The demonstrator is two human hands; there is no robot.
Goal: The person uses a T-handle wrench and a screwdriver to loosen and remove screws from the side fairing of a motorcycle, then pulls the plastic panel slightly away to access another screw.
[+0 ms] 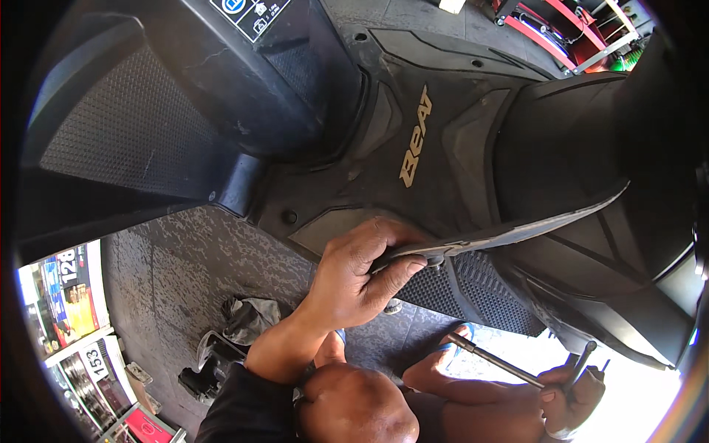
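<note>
A black scooter's footboard is covered by a dark rubber floor mat (458, 170) with gold lettering. My left hand (354, 277) is closed on the mat's near edge, thumb below and fingers over the top, lifting that edge so it curves up toward the right. Below the raised edge a textured black panel (480, 292) shows, and a small bolt-like piece (436, 262) sits by my thumb. Lower right, away from the scooter, my right hand (572, 399) is wrapped round a metal T-handle socket wrench (502, 362), its long shaft pointing up and left.
The scooter's front shield (244, 81) rises at the left, its rear body (576, 155) at the right. A grey cloth (251, 319) and a black part (210, 376) lie on the dark floor, beside colourful boxes (81, 369). A red tool cart (569, 37) stands far right.
</note>
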